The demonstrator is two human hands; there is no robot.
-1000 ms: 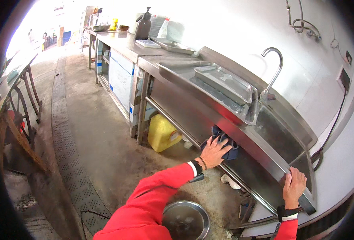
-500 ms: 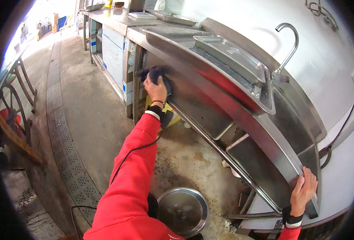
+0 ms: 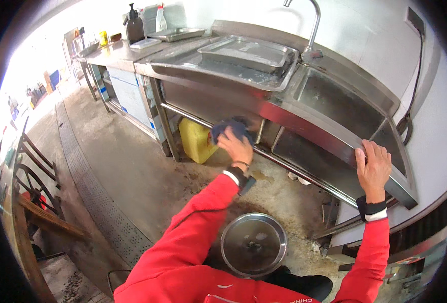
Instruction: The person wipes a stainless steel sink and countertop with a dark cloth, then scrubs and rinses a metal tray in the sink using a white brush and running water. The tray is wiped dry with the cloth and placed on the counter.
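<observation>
My left hand [image 3: 235, 147] is closed on a dark blue cloth [image 3: 232, 129], pressed against the outer wall of a sink basin [image 3: 208, 99] just above the metal rail [image 3: 284, 157] under the sink. The cloth looks slightly smeared by motion. At the right end of the steel sink, my right hand [image 3: 374, 166] rests over the front rim [image 3: 329, 129], thumb apart from the stretched fingers, holding nothing loose. Below my arms, a round metal basin [image 3: 253, 245] with murky water stands on the floor.
Metal trays [image 3: 248, 53] lie across the sink top beside a curved faucet [image 3: 316, 25]. A yellow jug [image 3: 195, 140] stands beneath, near the sink leg [image 3: 165, 121]. On the left are a floor drain grating [image 3: 89, 184] and a wooden table's edge [image 3: 24, 242].
My left hand has slid the cloth rightward along the basin wall, down near the rail. My right hand stays on the rim. The view has shifted, showing more of the yellow jug.
</observation>
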